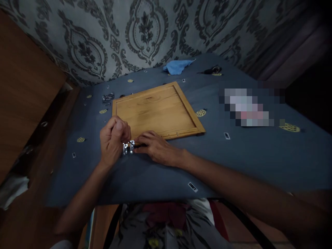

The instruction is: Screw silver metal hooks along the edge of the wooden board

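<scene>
A wooden cabinet door [153, 110] with a raised frame lies on the blue cloth. At its near left corner a shiny metal hinge [129, 147] sticks out over the cloth. Just above the hinge, my left hand [113, 140] is closed in a fist, thumb on top; whatever it grips is hidden. My right hand [159, 150] comes in from the right, with its fingers along the near edge of the door and its fingertips and thumb around the right side of the hinge. The dark gap between these fingers is hard to make out.
Small metal parts [108, 98] lie beyond the door's left corner. A blue rag [177, 66] and a black object [211, 70] are near the patterned wall. At right there is a blurred-out item [246, 107]. A brown wooden panel [28, 86] stands at left.
</scene>
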A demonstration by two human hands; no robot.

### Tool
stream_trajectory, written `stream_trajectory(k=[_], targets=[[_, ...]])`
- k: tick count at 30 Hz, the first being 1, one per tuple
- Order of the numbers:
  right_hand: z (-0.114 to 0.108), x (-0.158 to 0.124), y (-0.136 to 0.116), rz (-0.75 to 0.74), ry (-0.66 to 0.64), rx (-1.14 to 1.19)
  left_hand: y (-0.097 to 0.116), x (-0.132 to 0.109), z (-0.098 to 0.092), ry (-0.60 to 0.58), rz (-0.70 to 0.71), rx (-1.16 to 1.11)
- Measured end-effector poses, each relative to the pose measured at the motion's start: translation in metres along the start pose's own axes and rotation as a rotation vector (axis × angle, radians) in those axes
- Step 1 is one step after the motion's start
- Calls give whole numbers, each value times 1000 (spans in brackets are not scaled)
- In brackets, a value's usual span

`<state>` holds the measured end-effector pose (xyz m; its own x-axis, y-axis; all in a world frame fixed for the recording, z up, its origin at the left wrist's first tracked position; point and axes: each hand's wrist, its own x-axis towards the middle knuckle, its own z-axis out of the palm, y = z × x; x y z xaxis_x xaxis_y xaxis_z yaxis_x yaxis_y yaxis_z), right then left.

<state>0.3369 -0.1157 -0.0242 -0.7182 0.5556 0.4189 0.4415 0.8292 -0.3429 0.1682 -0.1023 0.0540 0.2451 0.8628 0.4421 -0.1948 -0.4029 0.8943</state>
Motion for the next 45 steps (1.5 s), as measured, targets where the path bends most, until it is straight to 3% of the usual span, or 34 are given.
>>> stream_trajectory(k=[8, 17, 24, 27, 34, 45], targets=[[0, 0, 0, -8, 4, 10, -2, -3, 14, 175, 67, 39], [-1, 0, -1, -4, 0, 1, -3, -2, 14, 178, 68, 41], [2, 0, 1, -19, 27, -8, 31, 15, 7, 277, 178, 17], [2, 0, 1, -20, 31, -10, 42, 17, 7, 298, 152, 7], [1, 0, 1, -20, 31, -7, 23, 9, 8, 259, 24, -35], [4, -2, 3, -22, 26, 5, 7, 11, -1, 318, 30, -51]])
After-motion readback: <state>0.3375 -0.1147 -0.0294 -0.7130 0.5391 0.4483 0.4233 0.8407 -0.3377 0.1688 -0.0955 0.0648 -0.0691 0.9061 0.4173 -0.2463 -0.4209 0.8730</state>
